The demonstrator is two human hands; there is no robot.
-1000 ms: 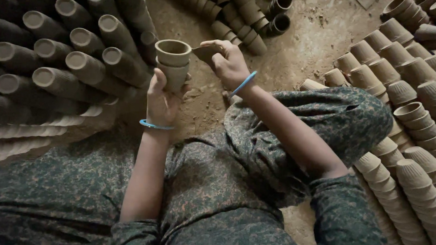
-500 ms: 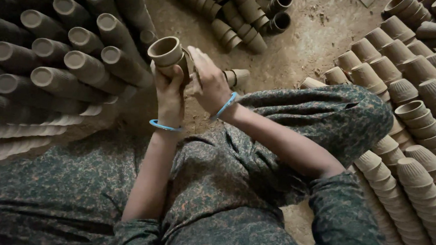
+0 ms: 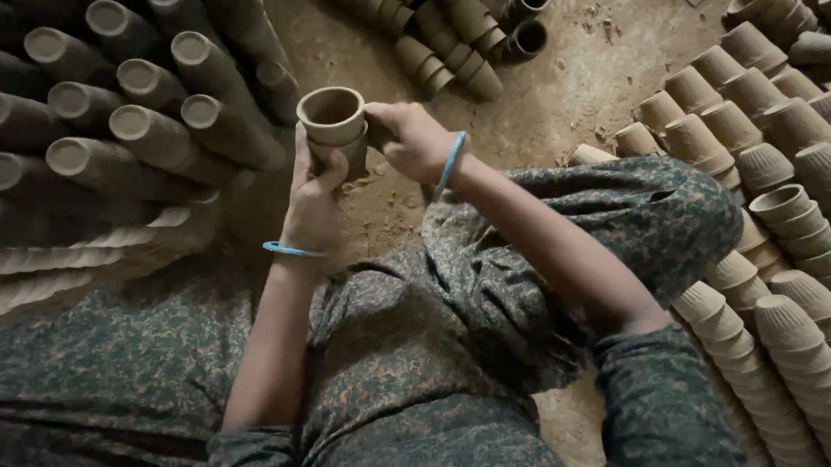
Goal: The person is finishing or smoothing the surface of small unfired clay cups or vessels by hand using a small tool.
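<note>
My left hand point(image 3: 313, 195) grips a short stack of unfired clay cups point(image 3: 334, 125) from below, its open mouth tilted up toward me. My right hand point(image 3: 409, 138) rests against the right side of the same stack, fingers curled on the top cup. Both wrists wear thin blue bangles. I sit on a dirt floor with my knees spread, dressed in dark patterned cloth.
Long stacks of clay cups point(image 3: 108, 123) lie on their sides in a pile at the left. More nested cup stacks point(image 3: 792, 282) fill the right side, and a few lie at the top point(image 3: 445, 36). Bare dirt floor point(image 3: 575, 90) shows between them.
The cup stack has stayed in my left hand and tilted. My right hand, which held a cup out to the right a second ago, has come in against the stack.
</note>
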